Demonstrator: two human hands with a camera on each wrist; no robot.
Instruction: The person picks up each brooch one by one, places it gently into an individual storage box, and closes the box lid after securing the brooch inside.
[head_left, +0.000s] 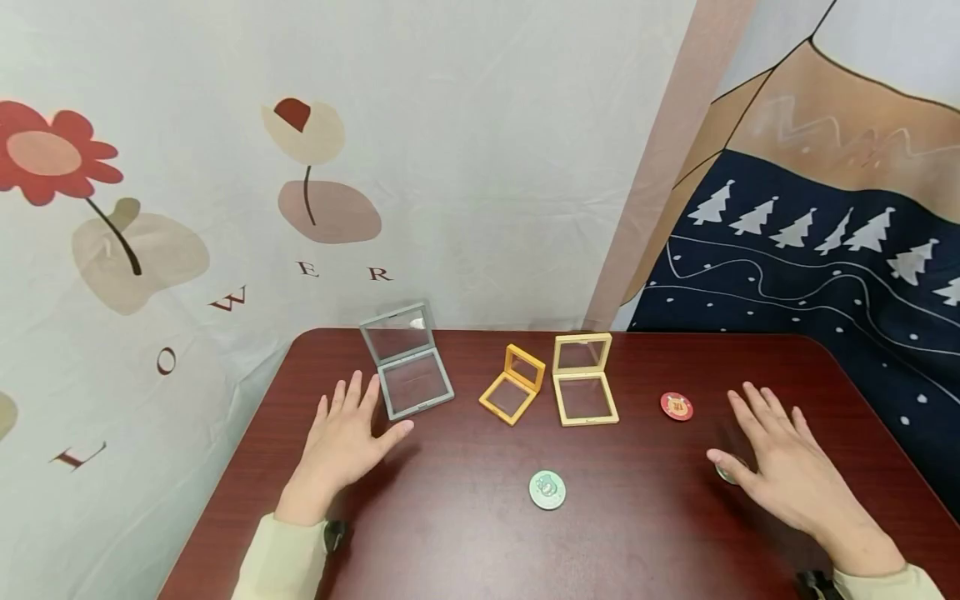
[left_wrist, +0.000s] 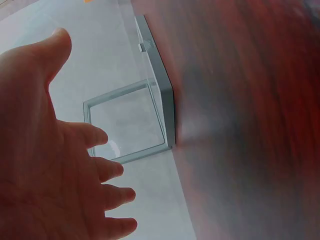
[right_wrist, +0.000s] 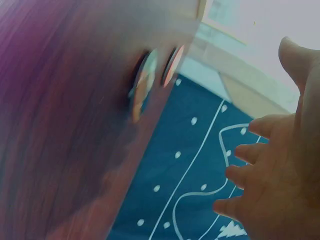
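Observation:
My left hand is held with fingers spread beside a grey hinged display frame, which stands open with clear film in both halves. In the left wrist view the fingers overlap the raised half of that frame, and the palm is bare. Over at the right, my right hand spreads its straight fingers above a round badge, mostly hidden under the thumb in the head view. The right wrist view shows this badge on the table, apart from the hand. Just beyond lies a red round badge.
A small orange frame and a pale yellow frame, both hinged open, stand mid-table towards the back. Closer to the front lies a pale green round badge. Printed cloth hangs behind the dark red wooden table.

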